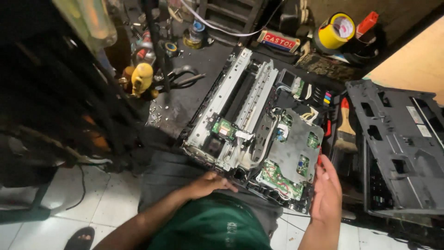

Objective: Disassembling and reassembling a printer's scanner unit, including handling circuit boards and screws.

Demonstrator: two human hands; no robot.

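Inside the opened printer (259, 134), green circuit boards (277, 178) sit between both hands (326, 192).

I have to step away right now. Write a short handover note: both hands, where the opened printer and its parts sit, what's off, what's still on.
Left hand: rests on the near edge of the opened printer, holding nothing visible.
Right hand: on the printer's right edge by the grey metal shield plate; something red shows at the fingers, unclear what.
Off: black plastic cover, lying to the right. Paintbrush lies between them.
Still on: shield plate, circuit boards and wiring.
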